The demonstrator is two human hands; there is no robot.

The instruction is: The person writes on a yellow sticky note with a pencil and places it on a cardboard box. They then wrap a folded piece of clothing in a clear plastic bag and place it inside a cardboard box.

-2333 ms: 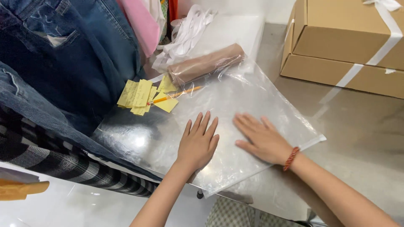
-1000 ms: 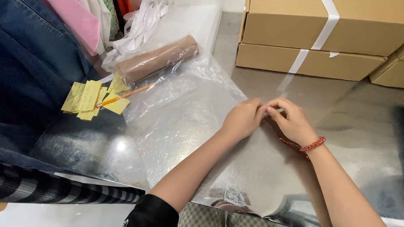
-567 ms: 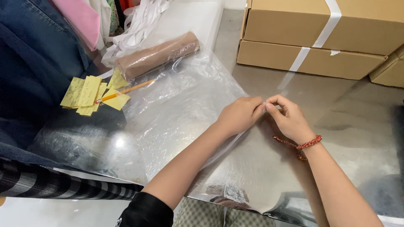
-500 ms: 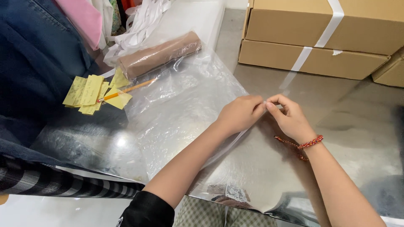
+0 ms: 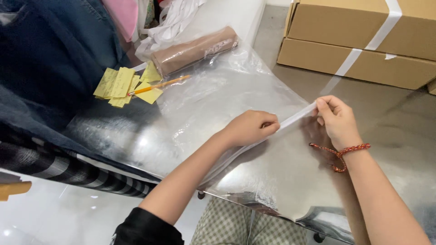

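Shiny grey metal tabletop (image 5: 399,136), reflective, carries everything. Dark blue denim garments (image 5: 50,59) piled at far left, a black-and-white checked fabric (image 5: 54,163) at the tabletop's near-left edge below them. Brown cardboard boxes with white tape (image 5: 363,41) stacked top right.

Large clear plastic bag (image 5: 218,100) lies flat mid-tabletop, crinkled, glossy, transparent enough that the metal shows through. Its right edge carries a narrow white strip (image 5: 297,119), pulled taut between both hands.

Left hand (image 5: 250,128) is curled into a fist, pinching the strip's left end at the bag edge. Right hand (image 5: 336,120), red braided cord bracelet (image 5: 340,152) on the wrist, has fingertips pinched on the strip's right end, lifted slightly off the tabletop.

Tan rolled bundle in clear wrap (image 5: 195,49) sits at the bag's far end. Yellow paper slips (image 5: 120,84) lie left of the bag, an orange pencil (image 5: 159,85) across them.
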